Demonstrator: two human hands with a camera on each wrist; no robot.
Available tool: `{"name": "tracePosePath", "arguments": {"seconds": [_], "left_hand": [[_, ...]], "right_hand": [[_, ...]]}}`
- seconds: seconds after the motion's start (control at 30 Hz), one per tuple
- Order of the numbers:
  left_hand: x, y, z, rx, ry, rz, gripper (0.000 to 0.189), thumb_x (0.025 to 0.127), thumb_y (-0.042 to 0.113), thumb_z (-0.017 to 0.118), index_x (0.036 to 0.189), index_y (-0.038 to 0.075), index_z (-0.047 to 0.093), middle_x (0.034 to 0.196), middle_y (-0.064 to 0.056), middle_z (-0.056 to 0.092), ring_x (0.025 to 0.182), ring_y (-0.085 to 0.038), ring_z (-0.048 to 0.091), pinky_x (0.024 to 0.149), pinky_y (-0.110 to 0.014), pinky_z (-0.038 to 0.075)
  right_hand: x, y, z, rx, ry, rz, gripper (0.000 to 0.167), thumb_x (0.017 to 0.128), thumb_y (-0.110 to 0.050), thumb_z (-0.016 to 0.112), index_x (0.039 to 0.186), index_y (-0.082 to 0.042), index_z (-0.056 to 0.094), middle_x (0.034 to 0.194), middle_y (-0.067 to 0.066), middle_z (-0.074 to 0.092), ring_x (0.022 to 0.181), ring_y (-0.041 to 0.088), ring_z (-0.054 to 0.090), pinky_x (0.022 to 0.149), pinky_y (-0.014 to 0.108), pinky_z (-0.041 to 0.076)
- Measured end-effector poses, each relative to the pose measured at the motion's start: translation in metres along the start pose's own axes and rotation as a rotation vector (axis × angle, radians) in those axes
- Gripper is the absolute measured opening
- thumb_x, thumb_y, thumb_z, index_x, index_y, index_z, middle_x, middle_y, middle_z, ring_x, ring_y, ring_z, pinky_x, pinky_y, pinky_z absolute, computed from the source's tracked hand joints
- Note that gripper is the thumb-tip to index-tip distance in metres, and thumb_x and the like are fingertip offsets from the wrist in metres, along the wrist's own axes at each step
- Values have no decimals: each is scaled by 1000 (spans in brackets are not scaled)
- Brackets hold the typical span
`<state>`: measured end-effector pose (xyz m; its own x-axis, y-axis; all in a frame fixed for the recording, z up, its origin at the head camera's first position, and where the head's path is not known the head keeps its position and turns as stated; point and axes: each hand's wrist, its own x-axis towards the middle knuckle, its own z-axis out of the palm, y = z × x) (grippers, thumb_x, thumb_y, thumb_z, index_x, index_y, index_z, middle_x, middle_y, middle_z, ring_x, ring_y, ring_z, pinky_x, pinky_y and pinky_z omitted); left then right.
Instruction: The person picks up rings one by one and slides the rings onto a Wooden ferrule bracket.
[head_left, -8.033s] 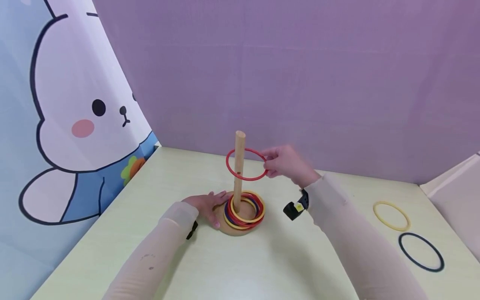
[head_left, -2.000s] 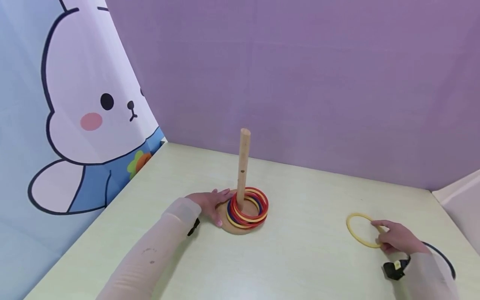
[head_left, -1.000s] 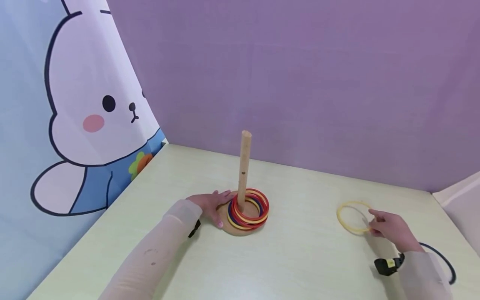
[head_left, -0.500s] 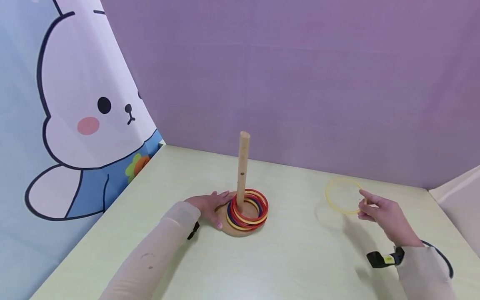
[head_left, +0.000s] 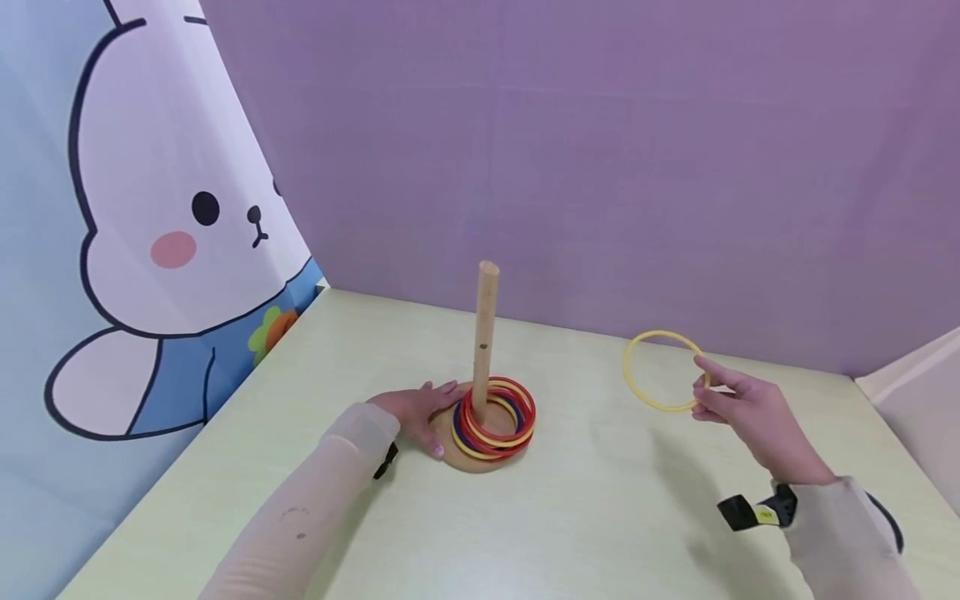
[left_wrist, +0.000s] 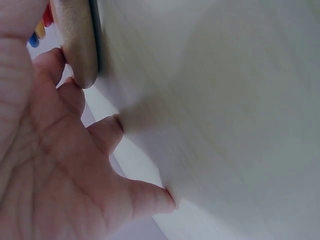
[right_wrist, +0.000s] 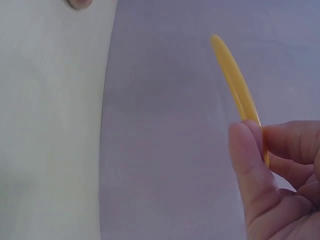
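My right hand [head_left: 750, 412] pinches a yellow ring [head_left: 628, 379] by its right side, raised above the table. The right wrist view shows the yellow ring [right_wrist: 232, 75] nearly edge-on between thumb and fingers. My left hand [head_left: 414, 412] rests with spread fingers against the left side of a round wooden base [head_left: 447, 450]. In the left wrist view, some fingertips of the left hand [left_wrist: 75, 145] touch the edge of the base [left_wrist: 80, 45], others the table. A wooden peg [head_left: 486, 321] stands upright on the base. Several red, yellow and blue rings [head_left: 531, 417] lie stacked around its foot.
A dark ring [head_left: 887, 517] lies at the right of the pale table [head_left: 585, 517], mostly hidden by the right sleeve. A purple cloth [head_left: 600, 167] hangs behind the table, and a curtain with a cartoon animal [head_left: 135, 217] hangs at the left.
Over the last two seconds my right hand has lifted the yellow ring off the table and moved it left. Earlier it held a red ring at the peg. The left hand stays at the base.
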<state>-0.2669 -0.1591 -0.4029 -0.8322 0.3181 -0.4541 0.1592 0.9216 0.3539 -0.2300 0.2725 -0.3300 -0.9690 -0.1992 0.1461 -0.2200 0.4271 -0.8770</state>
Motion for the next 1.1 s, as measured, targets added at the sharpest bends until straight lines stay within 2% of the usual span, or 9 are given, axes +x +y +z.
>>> {"name": "tracePosePath", "arguments": {"seconds": [0.4, 0.67, 0.87, 1.1], "left_hand": [[-8, 3, -1, -25, -2, -4, 106, 69, 40, 84, 153, 33, 20, 160, 7, 14, 146, -27, 9, 109, -60, 20], [-8, 2, -1, -34, -4, 12, 105, 69, 39, 84, 153, 33, 20, 160, 8, 14, 146, -28, 8, 109, -61, 19], [-8, 0, -2, -9, -7, 9, 106, 70, 40, 84, 153, 34, 19, 160, 7, 13, 146, -28, 8, 108, -62, 20], [-8, 1, -3, -23, -17, 12, 105, 70, 40, 83, 153, 34, 19, 160, 6, 13, 146, -28, 7, 108, -62, 18]], "right_hand": [[7, -33, 17, 158, 1, -2, 56, 96, -2, 54, 145, 5, 29, 97, -8, 57, 76, 6, 65, 75, 22, 54], [14, -58, 25, 44, -13, -38, 51, 97, -7, 54, 145, 1, 36, 97, -6, 56, 80, 5, 66, 76, 24, 54], [25, -73, 32, 81, -20, -59, 52, 95, -3, 56, 143, 3, 37, 95, -5, 58, 78, 7, 67, 75, 25, 55], [27, -88, 34, 117, 2, -132, 52, 94, 1, 56, 143, 3, 38, 95, -1, 59, 77, 6, 67, 73, 24, 55]]}}
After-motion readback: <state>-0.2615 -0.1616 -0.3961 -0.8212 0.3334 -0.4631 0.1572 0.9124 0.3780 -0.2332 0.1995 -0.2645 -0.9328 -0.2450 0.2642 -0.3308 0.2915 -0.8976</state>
